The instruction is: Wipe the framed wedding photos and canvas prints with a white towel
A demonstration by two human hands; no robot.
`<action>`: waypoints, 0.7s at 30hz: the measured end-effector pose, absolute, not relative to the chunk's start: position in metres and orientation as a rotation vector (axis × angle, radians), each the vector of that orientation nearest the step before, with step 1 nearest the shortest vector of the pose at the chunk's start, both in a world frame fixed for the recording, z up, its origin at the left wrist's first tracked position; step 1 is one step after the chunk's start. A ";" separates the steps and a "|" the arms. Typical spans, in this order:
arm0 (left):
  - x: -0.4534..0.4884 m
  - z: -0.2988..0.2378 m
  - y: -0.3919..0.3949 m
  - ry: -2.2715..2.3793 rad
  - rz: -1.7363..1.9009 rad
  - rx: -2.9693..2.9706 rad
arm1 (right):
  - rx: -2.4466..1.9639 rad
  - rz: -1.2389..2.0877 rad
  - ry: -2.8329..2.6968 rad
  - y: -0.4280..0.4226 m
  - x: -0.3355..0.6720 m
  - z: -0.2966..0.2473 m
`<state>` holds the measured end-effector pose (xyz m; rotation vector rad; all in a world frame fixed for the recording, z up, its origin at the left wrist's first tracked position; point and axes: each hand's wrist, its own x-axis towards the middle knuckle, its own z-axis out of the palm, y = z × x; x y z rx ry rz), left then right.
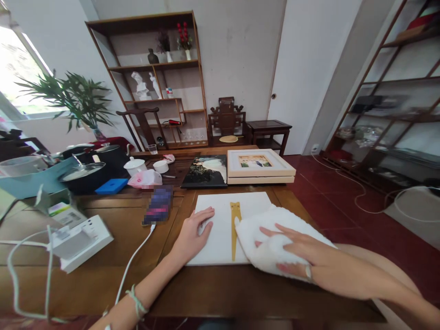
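A white flat board [215, 238] lies on the wooden table in front of me, with a narrow gold stand leg [234, 229] down its middle. My left hand [197, 231] rests on the board's left part, fingers stretched out and holding nothing. On the right side, my right hand [292, 250] grips a bunched white cloth [275, 220], which covers the board's right part and hangs past its edge. The cloth's left corner touches the gold leg. A ring shows on my right hand.
Behind the board lie a dark photo panel [206, 172] and a light framed picture box [260, 174]. Left of it are a phone [158, 206] on a white cable, a white box [82, 243], a blue box [112, 186] and a dark lidded pan [82, 176].
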<state>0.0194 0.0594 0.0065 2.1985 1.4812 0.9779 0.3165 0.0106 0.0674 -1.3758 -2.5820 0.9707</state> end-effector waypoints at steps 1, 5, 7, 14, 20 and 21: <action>0.019 0.006 0.060 1.485 0.977 2.200 | -1.384 0.997 -2.574 0.007 0.318 0.067; 0.019 0.005 0.060 1.495 0.966 2.202 | -1.468 0.888 -2.482 0.015 0.303 0.061; 0.019 0.006 0.060 1.499 0.959 2.199 | -1.449 0.706 -2.477 0.030 0.289 0.054; 0.019 0.007 0.060 1.499 0.953 2.189 | -1.197 0.186 -2.599 0.096 0.258 0.035; 0.019 0.006 0.060 1.475 0.975 2.196 | -1.089 0.232 -2.659 0.078 0.251 0.040; 0.019 0.006 0.060 1.474 0.972 2.199 | -1.052 0.243 -2.681 0.066 0.249 0.040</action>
